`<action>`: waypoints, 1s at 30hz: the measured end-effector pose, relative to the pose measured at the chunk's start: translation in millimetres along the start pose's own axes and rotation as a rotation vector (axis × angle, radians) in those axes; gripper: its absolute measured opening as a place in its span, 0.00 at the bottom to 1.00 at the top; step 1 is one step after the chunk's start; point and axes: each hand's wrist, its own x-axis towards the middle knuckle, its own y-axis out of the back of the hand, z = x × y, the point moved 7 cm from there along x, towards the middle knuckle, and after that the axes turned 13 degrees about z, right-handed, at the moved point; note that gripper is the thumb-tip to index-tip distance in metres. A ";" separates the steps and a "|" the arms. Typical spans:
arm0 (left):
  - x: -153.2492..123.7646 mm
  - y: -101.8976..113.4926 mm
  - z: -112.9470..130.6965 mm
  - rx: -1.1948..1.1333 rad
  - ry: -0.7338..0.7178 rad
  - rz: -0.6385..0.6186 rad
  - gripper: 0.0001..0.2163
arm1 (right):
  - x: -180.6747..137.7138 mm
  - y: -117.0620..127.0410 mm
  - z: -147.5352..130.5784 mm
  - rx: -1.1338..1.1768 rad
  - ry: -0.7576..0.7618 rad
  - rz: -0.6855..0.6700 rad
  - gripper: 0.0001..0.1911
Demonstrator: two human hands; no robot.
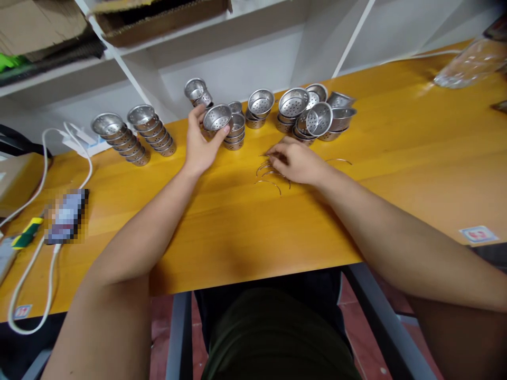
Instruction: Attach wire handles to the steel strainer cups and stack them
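Note:
My left hand (pixel 200 142) grips a small perforated steel strainer cup (pixel 217 117), tilted with its mouth toward me, just in front of a short stack of the same cups (pixel 236 133). My right hand (pixel 298 161) rests palm down on the yellow wooden table (pixel 396 158), its fingertips pinched over several thin curved wire handles (pixel 268 177) lying loose on the wood. Whether a wire is between the fingers is hidden. A pile of loose strainer cups (pixel 312 113) lies just beyond the right hand.
Two leaning stacks of cups (pixel 132 134) stand at the left by the white shelf. White cables (pixel 47 158), a blurred phone (pixel 65 216) and a box lie at the far left. A clear plastic bottle (pixel 471 66) lies at the far right. A sticker (pixel 478 234) sits near the front edge.

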 end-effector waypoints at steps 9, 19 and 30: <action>29.4 -51.5 -34.0 -0.002 0.108 -0.185 0.57 | -0.2 0.3 9.2 0.094 -0.002 0.057 0.13; 6.3 -60.6 -8.3 -0.096 0.243 -0.229 0.58 | -0.2 1.8 5.6 0.103 0.014 0.084 0.14; -24.3 -82.6 5.0 -0.285 0.128 -0.292 0.59 | 6.8 13.1 -23.9 0.198 0.196 0.180 0.54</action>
